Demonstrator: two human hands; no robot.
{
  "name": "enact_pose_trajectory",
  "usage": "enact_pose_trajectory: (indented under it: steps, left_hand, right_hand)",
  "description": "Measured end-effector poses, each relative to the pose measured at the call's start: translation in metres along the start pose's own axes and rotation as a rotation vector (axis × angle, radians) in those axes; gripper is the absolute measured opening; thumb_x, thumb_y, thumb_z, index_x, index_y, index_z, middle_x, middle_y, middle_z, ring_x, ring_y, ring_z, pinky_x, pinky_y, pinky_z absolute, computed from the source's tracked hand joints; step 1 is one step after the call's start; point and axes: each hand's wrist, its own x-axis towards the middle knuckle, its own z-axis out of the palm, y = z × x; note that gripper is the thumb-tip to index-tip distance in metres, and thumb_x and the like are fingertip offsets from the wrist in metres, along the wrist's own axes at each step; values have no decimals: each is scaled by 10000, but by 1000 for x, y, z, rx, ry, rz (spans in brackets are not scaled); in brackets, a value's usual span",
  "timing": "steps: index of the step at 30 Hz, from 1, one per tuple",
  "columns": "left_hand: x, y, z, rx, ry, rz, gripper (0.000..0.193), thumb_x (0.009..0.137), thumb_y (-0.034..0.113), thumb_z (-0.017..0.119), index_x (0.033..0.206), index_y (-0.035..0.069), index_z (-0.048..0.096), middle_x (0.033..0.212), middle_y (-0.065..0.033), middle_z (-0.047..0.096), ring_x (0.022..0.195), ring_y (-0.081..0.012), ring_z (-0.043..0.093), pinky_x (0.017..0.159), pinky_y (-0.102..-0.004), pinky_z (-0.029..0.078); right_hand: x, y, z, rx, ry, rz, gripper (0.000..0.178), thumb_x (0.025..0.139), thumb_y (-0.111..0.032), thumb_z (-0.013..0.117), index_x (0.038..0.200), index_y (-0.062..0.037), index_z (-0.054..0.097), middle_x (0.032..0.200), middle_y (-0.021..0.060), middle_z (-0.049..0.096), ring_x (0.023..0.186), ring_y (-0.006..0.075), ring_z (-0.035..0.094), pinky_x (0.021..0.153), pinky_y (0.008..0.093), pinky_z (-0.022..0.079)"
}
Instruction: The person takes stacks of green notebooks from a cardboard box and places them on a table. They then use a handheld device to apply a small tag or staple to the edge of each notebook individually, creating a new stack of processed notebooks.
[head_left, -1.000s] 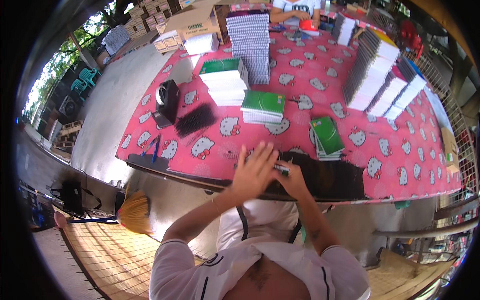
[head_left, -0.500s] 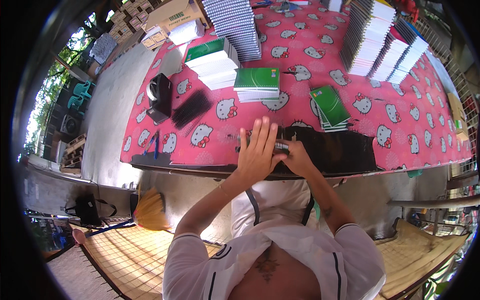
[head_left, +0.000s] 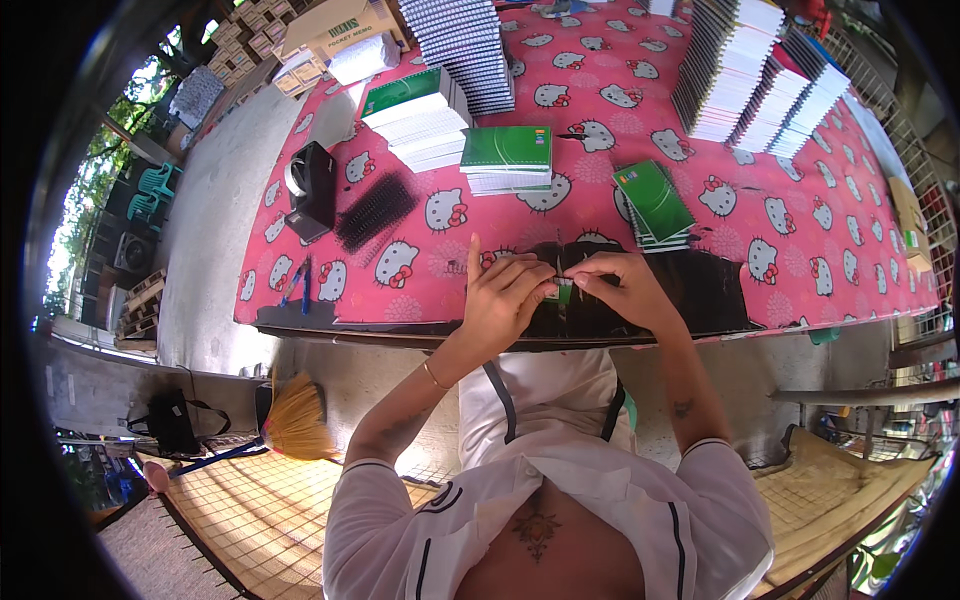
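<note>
Over the black patch at the table's near edge, my hands come together at a small green notebook (head_left: pixel 564 294), mostly hidden beneath my left fingers. My left hand (head_left: pixel 505 300) bends its fingers over the notebook, with the little finger sticking up. From the other side my right hand (head_left: pixel 632 288) pinches at the notebook's bound edge, thumb against fingers; the exact grip is too small to make out. Farther off, a short stack of green notebooks (head_left: pixel 506 150) lies ahead of my left hand, and a smaller pile of them (head_left: pixel 654 202) lies beyond my right.
Black binding wires (head_left: pixel 376 212) lie at left beside a black tape dispenser (head_left: pixel 314 190) and a blue tool (head_left: pixel 300 287). Taller stacks of notebooks (head_left: pixel 425 130) and spiral notebooks (head_left: pixel 460 50) rise behind; more spiral notebooks (head_left: pixel 728 65) stand at the far right. A broom (head_left: pixel 298 418) leans below the table.
The left hand was laid flat with its fingers stretched out; now most are bent. The right hand has moved slightly up and right, now pinching at the notebook's edge.
</note>
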Motion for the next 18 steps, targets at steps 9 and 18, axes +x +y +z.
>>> enact_pose_trajectory:
  steps: [9,18]
  left_hand:
    - [4,10,-13,34,-52,15,219,855,179,719,1032,56,680,911,-83,652,846,-278,601,784,-420,438]
    - [79,-1,-31,-171,189,145,337,837,104,741,1158,27,672,1065,-154,675,964,-353,641,832,-420,516]
  right_hand:
    - [10,2,20,-311,209,-249,163,760,-51,740,807,-16,588,733,66,613,687,137,630,595,319,471]
    - [-4,-1,-25,-505,218,-175,579,738,54,641,1294,-110,629,1268,131,648,1131,332,637,945,371,528]
